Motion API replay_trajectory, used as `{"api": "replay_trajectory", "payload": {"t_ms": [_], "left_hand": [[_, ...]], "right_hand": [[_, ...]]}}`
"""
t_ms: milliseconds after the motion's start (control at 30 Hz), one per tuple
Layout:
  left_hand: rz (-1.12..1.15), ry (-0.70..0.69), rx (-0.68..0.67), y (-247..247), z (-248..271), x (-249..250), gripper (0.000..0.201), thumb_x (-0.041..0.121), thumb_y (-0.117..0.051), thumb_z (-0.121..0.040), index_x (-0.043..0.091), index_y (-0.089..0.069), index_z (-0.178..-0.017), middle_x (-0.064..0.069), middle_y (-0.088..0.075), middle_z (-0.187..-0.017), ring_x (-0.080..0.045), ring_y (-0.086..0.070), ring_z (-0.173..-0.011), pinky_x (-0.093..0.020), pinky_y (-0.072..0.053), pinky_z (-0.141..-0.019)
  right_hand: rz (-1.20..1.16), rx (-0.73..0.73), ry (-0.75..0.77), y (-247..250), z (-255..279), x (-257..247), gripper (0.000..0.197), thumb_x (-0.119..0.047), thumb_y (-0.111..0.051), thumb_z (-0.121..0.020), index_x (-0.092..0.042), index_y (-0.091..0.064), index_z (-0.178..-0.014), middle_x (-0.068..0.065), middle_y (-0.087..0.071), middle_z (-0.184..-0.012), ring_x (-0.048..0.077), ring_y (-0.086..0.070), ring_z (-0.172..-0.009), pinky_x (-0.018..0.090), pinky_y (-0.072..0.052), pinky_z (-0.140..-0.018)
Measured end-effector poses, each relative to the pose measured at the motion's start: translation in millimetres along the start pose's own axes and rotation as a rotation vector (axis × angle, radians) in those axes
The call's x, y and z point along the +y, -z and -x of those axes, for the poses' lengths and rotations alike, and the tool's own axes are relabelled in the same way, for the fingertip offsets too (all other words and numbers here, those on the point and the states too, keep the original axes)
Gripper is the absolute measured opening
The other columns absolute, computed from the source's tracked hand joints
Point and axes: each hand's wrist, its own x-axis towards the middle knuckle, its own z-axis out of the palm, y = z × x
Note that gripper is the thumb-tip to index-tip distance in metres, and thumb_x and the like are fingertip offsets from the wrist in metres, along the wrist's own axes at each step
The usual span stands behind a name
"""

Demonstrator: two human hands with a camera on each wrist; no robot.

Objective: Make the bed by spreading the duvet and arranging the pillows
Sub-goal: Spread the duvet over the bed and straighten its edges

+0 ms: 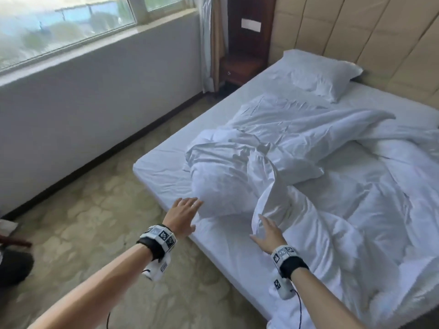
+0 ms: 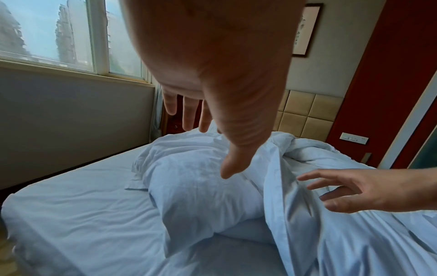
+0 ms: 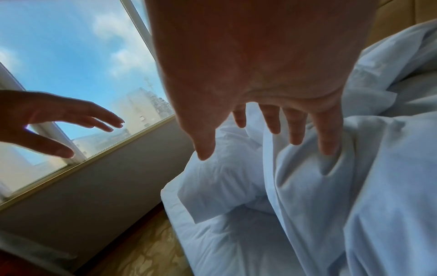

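A white duvet [image 1: 332,176] lies crumpled across the bed [image 1: 161,169]. One white pillow [image 1: 318,72] rests flat by the headboard. A second pillow [image 1: 221,186] lies near the foot corner, partly under a duvet fold [image 2: 279,186]. My left hand [image 1: 184,213] is open, fingers spread, just short of that pillow's near end [image 2: 201,186]. My right hand [image 1: 267,232] is open too, its fingertips [image 3: 327,147] touching the raised duvet fold [image 3: 319,177] beside the pillow [image 3: 217,179]. Neither hand holds anything.
A wall with a wide window [image 1: 59,27] runs along the bed's left side, with a strip of patterned carpet [image 1: 99,210] between. A dark wooden nightstand [image 1: 242,67] stands in the far corner by the padded headboard [image 1: 356,32]. Dark objects [image 1: 14,264] sit on the floor at left.
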Motion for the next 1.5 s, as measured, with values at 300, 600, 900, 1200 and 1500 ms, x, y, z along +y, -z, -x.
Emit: {"api": "replay_trajectory", "payload": {"t_ms": [300,600,900,1200,1500], "left_hand": [[-0.001,-0.167,-0.001,24,-128,-70,0.09,0.038,-0.073,-0.081,0.02,-0.026,-0.156,-0.007,-0.033,-0.16,-0.026,-0.031,-0.146,-0.042,-0.02,-0.121],[-0.122,-0.19,-0.093,5,-293,-170,0.099,0.037,-0.075,-0.08,0.017,-0.018,-0.158,-0.011,-0.023,-0.163,-0.032,-0.029,-0.147,-0.048,-0.025,-0.119],[-0.218,-0.326,-0.21,-46,-471,-210,0.159,0.067,-0.086,-0.053,0.03,0.033,-0.152,-0.011,0.015,-0.167,-0.038,-0.005,-0.153,-0.072,-0.008,-0.113],[-0.403,-0.927,-0.227,-21,-469,-280,0.03,0.011,-0.045,-0.094,0.019,-0.059,-0.119,-0.007,-0.067,-0.11,-0.034,-0.067,-0.1,-0.042,-0.055,-0.083],[-0.475,-1.051,0.0,67,-437,-501,0.059,0.005,-0.063,-0.083,0.03,-0.056,-0.136,-0.004,-0.063,-0.113,-0.033,-0.07,-0.091,-0.042,-0.056,-0.069]], "right_hand": [[0.099,0.204,-0.17,54,-103,-52,0.103,-0.06,-0.075,-0.081,-0.039,-0.012,-0.16,0.006,-0.003,-0.169,0.036,-0.017,-0.151,0.053,-0.028,-0.118],[-0.049,0.169,-0.541,65,-311,-54,0.146,-0.076,-0.085,-0.044,-0.028,-0.01,-0.159,0.016,-0.035,-0.154,0.039,-0.041,-0.139,0.053,-0.039,-0.112],[0.082,0.164,-0.683,22,-317,-102,0.09,-0.042,-0.071,-0.084,-0.023,-0.023,-0.157,0.009,-0.032,-0.156,0.037,-0.04,-0.141,0.053,-0.04,-0.111],[-0.102,0.512,-0.836,-54,-242,-241,0.038,0.004,-0.057,-0.089,-0.007,-0.065,-0.125,0.016,-0.064,-0.126,0.041,-0.066,-0.105,0.047,-0.054,-0.087],[-0.177,0.547,-0.774,-180,-237,-444,0.047,0.003,-0.062,-0.091,-0.004,-0.056,-0.137,0.011,-0.062,-0.135,0.034,-0.066,-0.11,0.037,-0.053,-0.094]]}}
